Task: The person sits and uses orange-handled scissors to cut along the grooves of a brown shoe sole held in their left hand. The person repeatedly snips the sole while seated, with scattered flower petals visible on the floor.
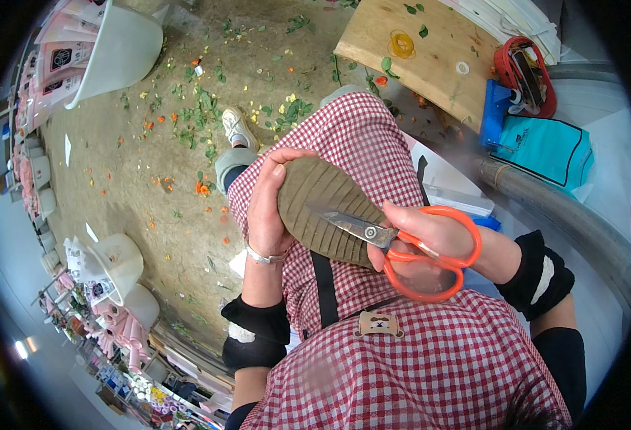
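Note:
My left hand is wrapped round the side of an olive-brown shoe sole, with wavy ridges facing up, above my lap. Whether a foot is in the shoe is hidden. In my right hand is a pair of scissors with orange loop handles. Their metal blades look closed together and lie across the sole, tips pointing left. The right fingertips also come close to the sole's lower right edge. Beneath is a red-and-white checked apron with a black strap.
Leaves and petals litter the concrete floor, with a white shoe among them. A wooden board holds yellow rubber bands. Beyond my right hand are a teal bag, a red basket and a grey pipe. White buckets stand left.

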Tool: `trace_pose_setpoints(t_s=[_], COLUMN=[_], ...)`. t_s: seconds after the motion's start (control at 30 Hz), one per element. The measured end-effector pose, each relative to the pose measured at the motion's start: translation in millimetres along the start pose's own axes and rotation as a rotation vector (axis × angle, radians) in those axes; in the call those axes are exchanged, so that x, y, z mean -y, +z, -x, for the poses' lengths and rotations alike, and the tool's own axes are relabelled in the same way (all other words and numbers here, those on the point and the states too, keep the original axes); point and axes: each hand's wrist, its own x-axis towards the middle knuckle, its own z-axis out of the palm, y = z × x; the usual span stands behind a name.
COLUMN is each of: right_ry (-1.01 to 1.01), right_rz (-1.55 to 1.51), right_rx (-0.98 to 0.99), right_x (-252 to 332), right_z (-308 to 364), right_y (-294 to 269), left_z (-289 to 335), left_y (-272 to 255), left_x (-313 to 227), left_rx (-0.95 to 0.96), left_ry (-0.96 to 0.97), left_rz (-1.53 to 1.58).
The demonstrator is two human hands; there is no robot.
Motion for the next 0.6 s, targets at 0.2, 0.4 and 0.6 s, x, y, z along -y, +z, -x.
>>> trace_pose_setpoints(t_s=[0.2,0.4,0.6], right_ry=[-0.1,-0.084,-0.027], right_rz=[-0.097,-0.199,-0.097], right_rx=[0.066,0.083,0.045], right_x=[7.8,10.7,-4.0], right_z=[1.5,7.4,-2.3], right_y=[0.3,-1.5,-4.2], left_z=[-0.5,-1.3,-0.8], left_y=[-2.3,-6.3,-3.9], left_x=[3.1,5.2,5.6], left_rx=[-0.012,-0.003,-0.011], left_ry=[-0.005,-0.004,-0.008], left_rz=[0.031,0.035,0.045])
